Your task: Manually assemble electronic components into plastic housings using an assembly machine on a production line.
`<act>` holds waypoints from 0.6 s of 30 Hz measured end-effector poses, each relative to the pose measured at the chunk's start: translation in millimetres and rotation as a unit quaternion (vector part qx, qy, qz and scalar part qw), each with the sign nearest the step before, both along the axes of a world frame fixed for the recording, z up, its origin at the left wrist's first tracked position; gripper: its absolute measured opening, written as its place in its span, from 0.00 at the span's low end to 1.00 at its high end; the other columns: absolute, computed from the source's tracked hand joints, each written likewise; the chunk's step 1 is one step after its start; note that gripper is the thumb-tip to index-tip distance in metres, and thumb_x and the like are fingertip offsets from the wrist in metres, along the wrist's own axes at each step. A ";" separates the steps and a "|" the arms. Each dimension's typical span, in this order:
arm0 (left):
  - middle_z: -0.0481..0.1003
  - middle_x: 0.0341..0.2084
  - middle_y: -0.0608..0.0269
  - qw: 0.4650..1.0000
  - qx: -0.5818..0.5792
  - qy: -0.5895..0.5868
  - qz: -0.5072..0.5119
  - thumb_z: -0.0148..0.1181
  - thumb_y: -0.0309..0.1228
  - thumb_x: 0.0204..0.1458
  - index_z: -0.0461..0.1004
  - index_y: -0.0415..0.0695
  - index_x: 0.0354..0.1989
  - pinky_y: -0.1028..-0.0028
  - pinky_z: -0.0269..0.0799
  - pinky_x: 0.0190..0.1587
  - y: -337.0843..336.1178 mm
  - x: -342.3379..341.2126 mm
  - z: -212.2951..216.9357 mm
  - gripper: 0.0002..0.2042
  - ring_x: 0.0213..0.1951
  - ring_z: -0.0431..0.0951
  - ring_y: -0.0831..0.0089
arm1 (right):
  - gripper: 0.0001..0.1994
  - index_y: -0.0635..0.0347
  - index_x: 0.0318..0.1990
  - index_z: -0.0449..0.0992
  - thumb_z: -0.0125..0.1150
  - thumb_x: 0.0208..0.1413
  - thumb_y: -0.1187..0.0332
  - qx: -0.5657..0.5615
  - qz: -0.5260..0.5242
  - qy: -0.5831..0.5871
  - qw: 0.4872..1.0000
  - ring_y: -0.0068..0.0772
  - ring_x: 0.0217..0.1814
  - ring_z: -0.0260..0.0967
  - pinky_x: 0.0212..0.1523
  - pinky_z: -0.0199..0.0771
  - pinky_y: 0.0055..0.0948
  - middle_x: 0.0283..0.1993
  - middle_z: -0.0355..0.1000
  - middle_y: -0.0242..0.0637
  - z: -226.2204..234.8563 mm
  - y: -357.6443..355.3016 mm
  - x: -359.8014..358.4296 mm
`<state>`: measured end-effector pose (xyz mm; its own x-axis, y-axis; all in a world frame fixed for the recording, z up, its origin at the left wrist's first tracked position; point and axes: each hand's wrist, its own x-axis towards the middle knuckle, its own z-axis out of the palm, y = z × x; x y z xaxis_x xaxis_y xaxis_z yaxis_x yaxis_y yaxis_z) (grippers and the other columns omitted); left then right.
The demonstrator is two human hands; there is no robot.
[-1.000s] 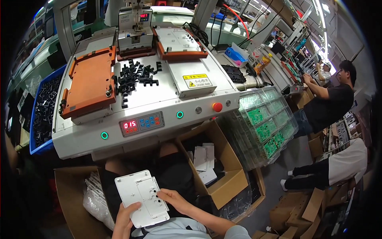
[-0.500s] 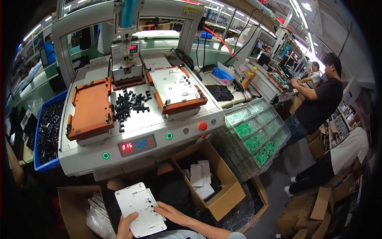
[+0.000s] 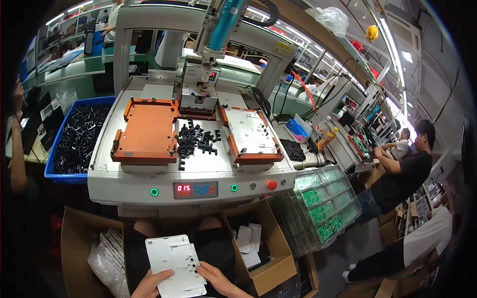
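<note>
Low in front of my lap, a white flat plastic panel [image 3: 171, 258] with small holes and a few black dots lies tilted in both hands. My left hand [image 3: 151, 284] grips its lower left part, thumb on top. The fingers of my right hand [image 3: 216, 279] close on its right edge, beside the black dots. Beyond stands a bench machine [image 3: 144, 187] with two orange-brown fixtures. The left fixture [image 3: 148, 130] shows its bare base; on the right one lies another white panel [image 3: 252, 133]. Between them is a heap of small black plastic parts [image 3: 195, 139].
A blue bin [image 3: 55, 169] of black parts is at the left. Cardboard boxes flank my legs; the right box [image 3: 278, 270] holds white panels, the left box [image 3: 82, 248] plastic-wrapped stuff. Clear trays [image 3: 325, 211] with green boards stand at right. A red button [image 3: 272, 185] is on the machine front.
My view has shifted, so the machine sits lower and farther right in the picture and looks more level. Both hands still hold the white panel, little moved.
</note>
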<state>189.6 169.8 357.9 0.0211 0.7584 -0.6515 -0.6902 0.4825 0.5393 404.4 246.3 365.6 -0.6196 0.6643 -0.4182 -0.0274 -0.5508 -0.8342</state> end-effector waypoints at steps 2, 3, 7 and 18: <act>0.72 0.50 0.49 1.000 -0.003 -0.003 -0.010 0.61 0.23 0.50 0.63 0.30 0.57 0.68 0.71 0.52 -2.9 -0.6 -4.7 0.25 0.51 0.73 0.60 | 0.20 0.64 0.56 0.67 0.52 0.63 0.59 0.028 -0.009 -0.016 0.999 0.26 0.53 0.65 0.53 0.65 0.27 0.51 0.70 0.36 11.9 -0.1 -4.7; 0.72 0.50 0.49 1.000 -0.004 -0.010 -0.022 0.61 0.23 0.50 0.63 0.30 0.57 0.68 0.71 0.52 -3.2 -0.8 -6.1 0.25 0.51 0.73 0.60 | 0.19 0.64 0.55 0.68 0.51 0.63 0.60 0.032 -0.016 -0.020 0.999 0.25 0.51 0.65 0.52 0.65 0.26 0.49 0.70 0.34 14.4 0.5 -5.9; 0.71 0.50 0.49 0.998 -0.003 -0.056 -0.016 0.61 0.23 0.50 0.63 0.31 0.57 0.67 0.71 0.52 -3.5 -1.0 -18.1 0.25 0.51 0.73 0.59 | 0.19 0.66 0.54 0.68 0.51 0.64 0.60 0.030 -0.018 -0.022 0.999 0.23 0.50 0.65 0.50 0.66 0.25 0.47 0.71 0.32 12.8 4.5 -8.7; 0.72 0.49 0.47 0.999 0.003 -0.033 0.029 0.60 0.22 0.49 0.62 0.30 0.57 0.66 0.72 0.51 -0.4 -5.3 -7.4 0.26 0.50 0.74 0.58 | 0.18 0.64 0.53 0.68 0.52 0.63 0.60 0.034 -0.008 -0.028 0.999 0.23 0.49 0.65 0.49 0.66 0.25 0.46 0.71 0.31 8.5 9.1 -17.9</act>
<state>184.3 169.4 350.6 0.0196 0.7632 -0.6458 -0.7506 0.4380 0.4948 386.5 255.4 374.1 -0.5855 0.7018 -0.4059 0.0120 -0.4931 -0.8699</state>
